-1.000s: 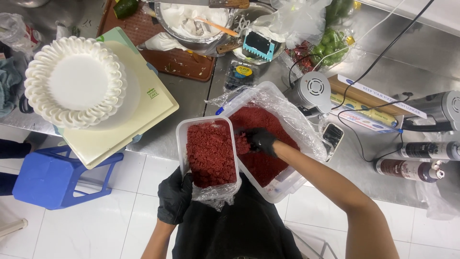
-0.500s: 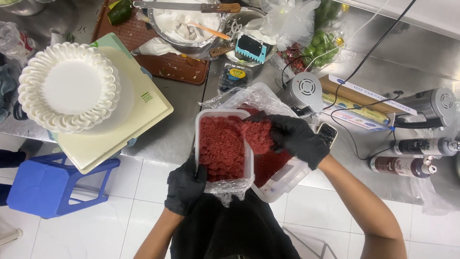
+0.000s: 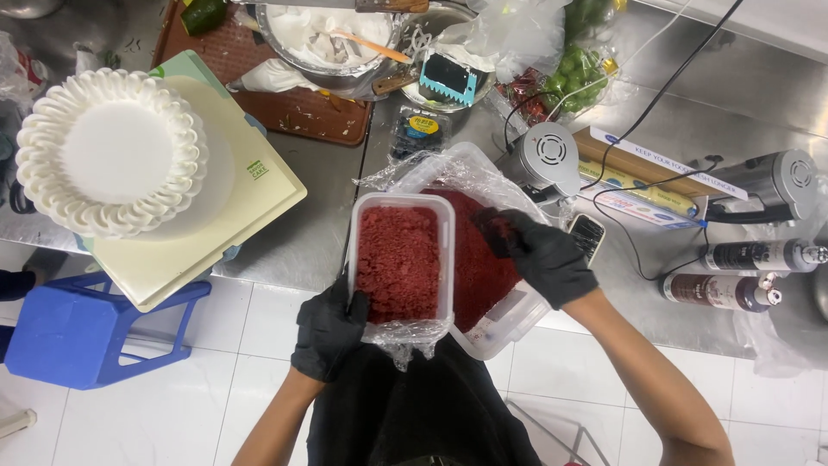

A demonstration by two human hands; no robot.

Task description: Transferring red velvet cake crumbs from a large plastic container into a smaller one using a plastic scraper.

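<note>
Two tubs point(image 3: 402, 261) — red crumbs point(image 3: 479, 259)

The one camera sits on my head and looks almost straight down over my chest at the steel counter point(image 3: 319, 224), close enough that my forearms fill the bottom. My black-gloved left hand point(image 3: 330, 332) shows at six o'clock, my black-gloved right hand point(image 3: 543, 259) toward three, white floor tiles point(image 3: 155, 414) at seven.
</note>
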